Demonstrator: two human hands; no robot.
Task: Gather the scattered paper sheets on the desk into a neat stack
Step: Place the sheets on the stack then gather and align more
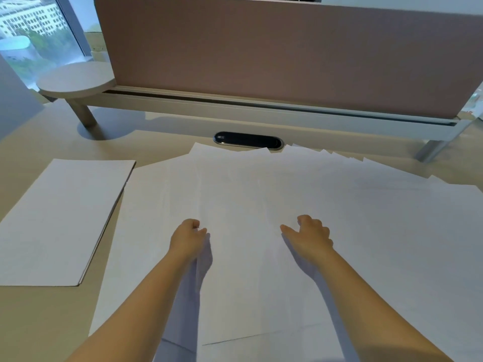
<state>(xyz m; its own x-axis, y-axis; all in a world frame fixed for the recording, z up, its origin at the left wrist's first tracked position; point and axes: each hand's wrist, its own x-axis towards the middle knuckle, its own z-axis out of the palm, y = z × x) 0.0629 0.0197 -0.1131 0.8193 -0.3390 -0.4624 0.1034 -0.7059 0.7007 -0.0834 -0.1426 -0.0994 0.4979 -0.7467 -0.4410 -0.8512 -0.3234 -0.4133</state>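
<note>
Several white paper sheets [366, 218] lie fanned and overlapping across the middle and right of the desk. One top sheet [243, 270] lies in front of me between my two hands. My left hand [187, 239] has its fingers curled and pinches that sheet's left edge, which is raised a little and casts a shadow. My right hand [311, 236] is at the sheet's right edge, thumb stretched onto the paper and fingers curled beside it. A neat white stack [60, 220] lies apart at the left.
A brown partition screen [261, 53] on a white rail closes the back of the desk [34, 322]. A black oval cable port [248, 140] sits just behind the sheets. A small round shelf [75, 79] on a leg stands at the back left, by the window.
</note>
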